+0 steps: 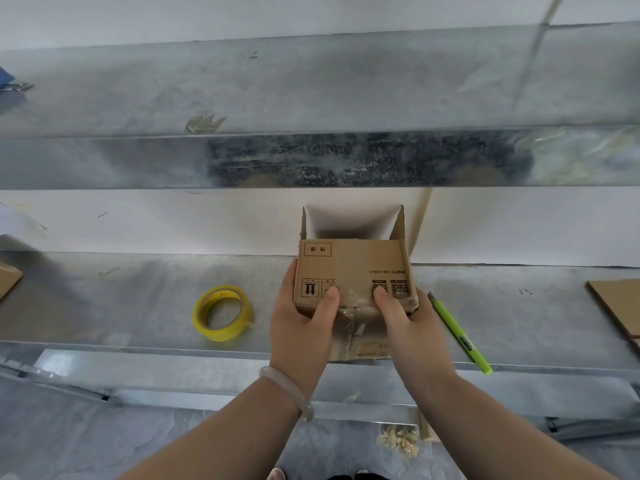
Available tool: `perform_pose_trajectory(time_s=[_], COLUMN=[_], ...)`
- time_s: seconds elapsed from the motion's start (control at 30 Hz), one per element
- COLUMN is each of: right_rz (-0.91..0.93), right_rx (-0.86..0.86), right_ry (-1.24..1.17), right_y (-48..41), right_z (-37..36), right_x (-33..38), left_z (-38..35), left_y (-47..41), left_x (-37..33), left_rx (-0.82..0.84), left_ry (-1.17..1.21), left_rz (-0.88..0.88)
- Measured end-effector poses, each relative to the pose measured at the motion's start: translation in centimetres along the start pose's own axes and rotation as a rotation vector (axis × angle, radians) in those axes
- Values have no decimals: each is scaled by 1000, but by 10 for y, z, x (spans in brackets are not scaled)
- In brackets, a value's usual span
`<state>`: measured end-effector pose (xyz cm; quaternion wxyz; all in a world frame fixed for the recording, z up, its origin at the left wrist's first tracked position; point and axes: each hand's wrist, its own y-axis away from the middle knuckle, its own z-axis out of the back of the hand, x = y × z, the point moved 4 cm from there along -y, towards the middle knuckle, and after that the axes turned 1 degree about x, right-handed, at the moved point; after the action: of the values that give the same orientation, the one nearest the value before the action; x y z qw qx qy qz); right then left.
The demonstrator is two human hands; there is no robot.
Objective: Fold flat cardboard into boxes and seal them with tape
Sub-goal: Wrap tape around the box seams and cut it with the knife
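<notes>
Grip: left hand [304, 327], right hand [405, 323] clasp one box [353, 268]; one tape roll [221, 336], probably one cutter [457, 332].

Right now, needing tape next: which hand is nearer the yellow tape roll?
Left. The left hand grips the box just right of the tape roll; the right hand grips its far side, beyond.

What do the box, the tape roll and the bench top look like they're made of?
Box: brown cardboard, matte, with black printed marks; likely corrugated. Clear tape over its near seam looks like glossy, wrinkled plastic film. Tape roll: shiny translucent yellow plastic film. Bench top: apparently galvanised sheet metal, dull grey, mottled, with soft reflections.
</notes>
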<state>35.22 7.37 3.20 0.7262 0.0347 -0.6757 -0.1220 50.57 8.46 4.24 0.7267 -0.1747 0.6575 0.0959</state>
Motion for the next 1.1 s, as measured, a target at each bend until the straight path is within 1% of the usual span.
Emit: perform_pose_trajectory(time_s=[0.1, 0.17, 0.23, 0.33, 0.4, 0.43, 0.47, 0.5, 0.53, 0.6, 0.63, 0.67, 0.7, 0.73, 0.87, 0.93, 1.1], right_rz=[69, 116, 146, 75, 63, 108, 178, 286, 443, 792, 892, 931, 940, 953, 1031, 1029, 1029], right_rx=[34, 57, 96, 164, 233, 245, 220, 167, 124, 116, 140, 158, 156, 134, 14, 9, 36], right_ry=[79, 129, 121, 38, 90, 149, 229, 335, 456, 684, 752, 780, 779, 759, 701, 691, 705], right_y=[2, 3, 5, 3, 3, 2, 2, 1, 1, -2, -4, -7, -10, -13, -19, -21, -20], right_z=[3, 6, 7, 11, 15, 19, 25, 31, 36, 35, 31, 27, 25, 23, 17, 16, 16], right_x=[0, 0, 0, -2, -4, -5, -4, -1, 6, 14, 14, 13, 12, 11, 9, 9, 9], left_z=[6, 11, 15, 14, 15, 17, 21, 25, 30, 31, 26, 21, 16, 12, 9, 8, 10], left_y=[2, 1, 0, 0, -2, -3, -5, -7, -8, -11, -11, -11, -12, -13, -18, -19, -19], left_x=[4, 14, 26, 28, 27, 26, 24, 21, 16, 2, -3, -5, -6, -5, 0, 0, 0], left_rx=[50, 83, 84, 79, 123, 160, 195, 221, 215, 196, 215, 242, 254, 247, 168, 163, 205], left_ry=[-14, -83, -126, -76, -77, -109, -140, -182, -263, -516, -600, -641, -657, -661, -687, -700, -738], left_rz=[-99, -172, -183, -159, -164, -173, -181, -198, -254, -492, -624, -727, -786, -807, -760, -744, -789])
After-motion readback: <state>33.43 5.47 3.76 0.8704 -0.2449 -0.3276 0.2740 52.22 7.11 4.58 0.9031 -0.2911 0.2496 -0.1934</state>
